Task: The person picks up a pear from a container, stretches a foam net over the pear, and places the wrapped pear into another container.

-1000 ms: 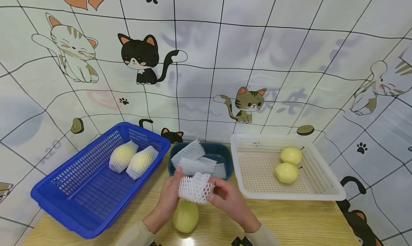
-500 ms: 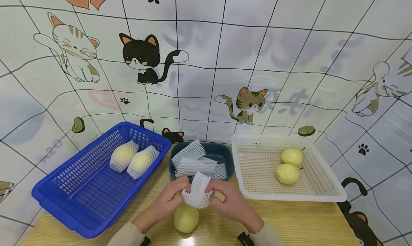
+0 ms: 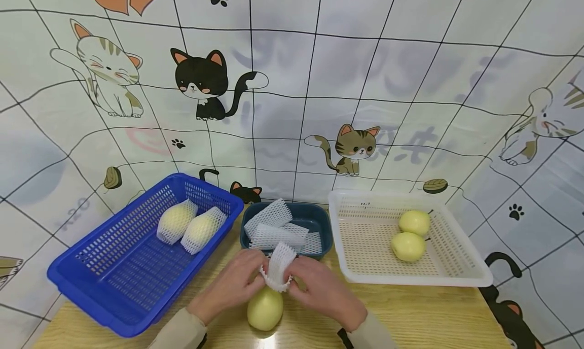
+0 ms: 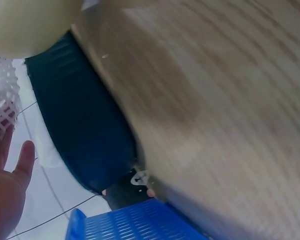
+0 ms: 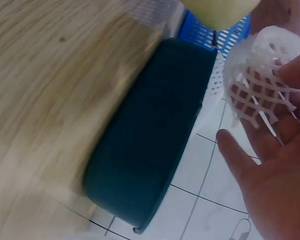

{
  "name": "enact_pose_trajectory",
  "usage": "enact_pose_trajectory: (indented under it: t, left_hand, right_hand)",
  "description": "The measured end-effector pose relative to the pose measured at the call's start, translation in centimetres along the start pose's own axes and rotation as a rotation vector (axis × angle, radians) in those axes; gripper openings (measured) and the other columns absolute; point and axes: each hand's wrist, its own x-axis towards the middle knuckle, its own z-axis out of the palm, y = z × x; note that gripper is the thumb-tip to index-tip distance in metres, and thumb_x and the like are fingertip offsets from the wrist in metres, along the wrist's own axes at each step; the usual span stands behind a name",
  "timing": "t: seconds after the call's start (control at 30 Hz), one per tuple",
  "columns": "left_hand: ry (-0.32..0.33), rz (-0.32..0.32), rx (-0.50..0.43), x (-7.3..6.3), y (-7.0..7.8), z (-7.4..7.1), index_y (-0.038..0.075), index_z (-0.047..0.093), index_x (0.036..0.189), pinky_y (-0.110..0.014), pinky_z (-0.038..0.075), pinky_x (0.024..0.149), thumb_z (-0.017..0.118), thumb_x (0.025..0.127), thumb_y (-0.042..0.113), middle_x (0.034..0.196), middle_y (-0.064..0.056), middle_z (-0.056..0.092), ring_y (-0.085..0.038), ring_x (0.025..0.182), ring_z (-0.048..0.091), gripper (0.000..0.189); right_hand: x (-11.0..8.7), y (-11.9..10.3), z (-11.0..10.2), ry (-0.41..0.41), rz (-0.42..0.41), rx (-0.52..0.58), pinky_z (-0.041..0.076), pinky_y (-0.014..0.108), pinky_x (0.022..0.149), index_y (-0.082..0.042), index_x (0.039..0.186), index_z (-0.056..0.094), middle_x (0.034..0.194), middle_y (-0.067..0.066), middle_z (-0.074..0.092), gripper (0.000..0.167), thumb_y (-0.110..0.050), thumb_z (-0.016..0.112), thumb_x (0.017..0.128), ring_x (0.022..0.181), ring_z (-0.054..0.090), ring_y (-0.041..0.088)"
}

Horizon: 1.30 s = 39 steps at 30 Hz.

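A white foam fruit net (image 3: 280,268) is stretched between my two hands in the head view, close over the top of a yellow-green pear (image 3: 265,311) on the table. My left hand (image 3: 234,283) grips its left edge. On the other side, my right hand (image 3: 321,288) grips the right edge, and its thumb lies along the mesh (image 5: 260,85) in the right wrist view. The net's lower rim is spread, while its upper end sticks up. The pear's stem end shows near the net in that wrist view.
A blue basket (image 3: 105,288) with two netted pears (image 3: 203,230) stands at left. Behind my hands, a dark teal bin (image 3: 319,222) holds several foam nets (image 3: 270,219). A white basket (image 3: 360,247) with two bare pears (image 3: 408,246) sits right on the wooden table (image 3: 410,313).
My left hand has shifted from the net's side to grip its rim opposite my right hand. Both hands have spread the net and brought it down toward the top of the pear.
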Motion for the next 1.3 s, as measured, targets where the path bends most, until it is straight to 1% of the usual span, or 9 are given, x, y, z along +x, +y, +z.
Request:
enact_pose_trajectory:
  t: [0.13,0.23,0.33,0.47,0.57,0.73,0.9,1.13,1.3]
  left_hand:
    - [-0.022,-0.093,-0.021,-0.1,-0.5,0.4,0.022,0.057,0.093,-0.033,0.049,0.082,0.067,0.09,0.007,0.091,0.016,0.056,-0.005,0.087,0.055,0.019]
    - [-0.028,-0.135,-0.029,-0.2,-0.6,0.6,0.023,0.057,0.093,-0.033,0.05,0.079,0.068,0.09,0.006,0.09,0.017,0.055,-0.004,0.086,0.055,0.02]
    - [-0.04,-0.122,-0.012,-0.3,-0.7,0.6,0.022,0.057,0.094,-0.033,0.05,0.079,0.069,0.089,0.006,0.091,0.016,0.055,-0.005,0.085,0.055,0.02]
    - [-0.058,-0.063,0.033,-0.6,-0.7,0.6,0.02,0.057,0.095,-0.032,0.049,0.076,0.069,0.086,0.006,0.09,0.014,0.055,-0.006,0.082,0.053,0.02]
    - [-0.076,-0.046,0.054,-0.9,-0.6,0.6,0.019,0.057,0.094,-0.03,0.048,0.073,0.068,0.084,0.005,0.089,0.013,0.055,-0.005,0.08,0.052,0.021]
    - [-0.118,-0.086,0.031,-1.5,-0.6,0.4,0.02,0.057,0.097,-0.026,0.049,0.073,0.065,0.085,0.003,0.093,0.013,0.055,-0.004,0.081,0.052,0.023]
    - [-0.153,-0.119,-0.015,-2.4,-0.7,0.2,0.021,0.055,0.1,-0.023,0.049,0.073,0.065,0.085,0.002,0.095,0.015,0.053,-0.002,0.081,0.051,0.027]
    - [-0.189,-0.099,-0.052,-3.2,-0.7,-0.2,0.023,0.053,0.101,-0.02,0.049,0.073,0.068,0.084,0.002,0.095,0.015,0.051,-0.001,0.081,0.051,0.031]
    - [-0.23,-0.089,-0.077,-3.6,-0.7,-0.3,0.023,0.052,0.103,-0.02,0.048,0.074,0.068,0.082,0.003,0.098,0.015,0.048,-0.001,0.083,0.05,0.033]
  right_hand:
    - [0.1,0.2,0.5,-0.037,0.059,-0.008,0.053,0.029,0.083,-0.024,0.096,0.062,0.1,-0.011,0.064,0.014,-0.011,0.066,0.091,0.093,0.06,0.007]
    - [0.2,0.3,0.8,-0.068,0.097,0.011,0.053,0.029,0.082,-0.025,0.096,0.06,0.101,-0.012,0.063,0.014,-0.012,0.065,0.093,0.092,0.059,0.006]
    - [0.3,0.3,1.0,-0.09,0.111,0.027,0.052,0.028,0.08,-0.024,0.096,0.059,0.1,-0.012,0.063,0.014,-0.012,0.063,0.093,0.09,0.057,0.005]
    - [0.4,0.4,1.2,-0.092,0.1,0.027,0.052,0.027,0.078,-0.023,0.095,0.059,0.096,-0.01,0.062,0.013,-0.012,0.064,0.094,0.087,0.056,0.005]
    - [0.3,0.4,1.3,-0.102,0.105,0.039,0.052,0.027,0.077,-0.022,0.095,0.061,0.096,-0.009,0.063,0.01,-0.013,0.065,0.095,0.086,0.057,0.004]
    - [0.2,0.6,1.4,-0.144,0.12,0.068,0.052,0.025,0.078,-0.019,0.097,0.065,0.097,-0.008,0.066,0.011,-0.009,0.065,0.093,0.085,0.057,0.004]
    - [-0.1,0.7,1.5,-0.15,0.076,0.05,0.052,0.025,0.079,-0.017,0.099,0.066,0.096,-0.007,0.067,0.012,-0.008,0.067,0.091,0.086,0.059,0.005]
    - [-0.6,0.9,2.0,-0.164,0.001,0.01,0.052,0.022,0.082,-0.017,0.103,0.066,0.1,-0.008,0.065,0.015,-0.01,0.067,0.09,0.089,0.06,0.005]
    - [-0.8,0.6,1.9,-0.257,0.04,0.052,0.052,0.022,0.085,-0.018,0.112,0.064,0.109,-0.008,0.062,0.026,-0.017,0.071,0.087,0.096,0.058,0.004]
